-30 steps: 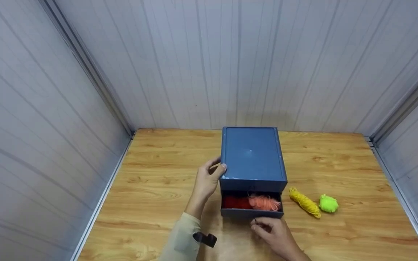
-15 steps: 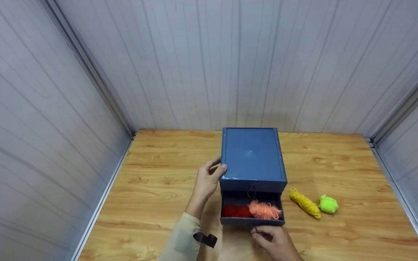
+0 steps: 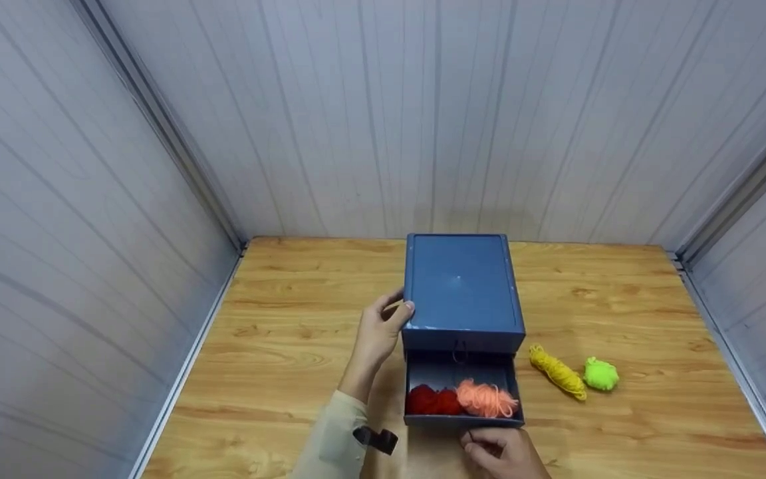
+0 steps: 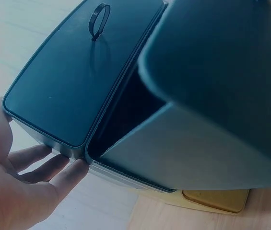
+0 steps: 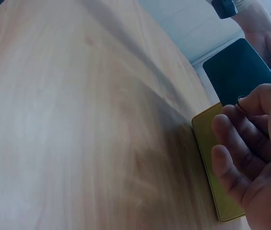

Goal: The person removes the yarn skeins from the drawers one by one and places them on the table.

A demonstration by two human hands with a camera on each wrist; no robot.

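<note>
My right hand [image 3: 506, 454] pinches the small dark pull loop [image 5: 239, 101] on the front of a drawer [image 3: 461, 422], between thumb and forefinger. That drawer is out of a blue drawer cabinet [image 3: 459, 283]. Inside, toward its front, lie a dark red yarn bundle [image 3: 433, 400] on the left and a coral yarn bundle [image 3: 486, 398] on the right. At the cabinet's left side, my left hand [image 3: 380, 330] rests its thumb by the top edge, its other fingertips touching the side wall. Above the pulled-out drawer, the top drawer front [image 4: 68, 81] sits closed with its loop.
Right of the cabinet, a yellow yarn hank [image 3: 558, 372] and a neon green yarn ball [image 3: 601, 374] lie on the wood-patterned table [image 3: 303, 319]. A yellow bottom drawer [image 5: 212, 163] shows under the open one. Pale panel walls [image 3: 330, 120] enclose the back and sides.
The drawer has slid farther out toward the person, with my right hand drawn back along with it. More of both yarn bundles shows. My left hand has stayed at the cabinet.
</note>
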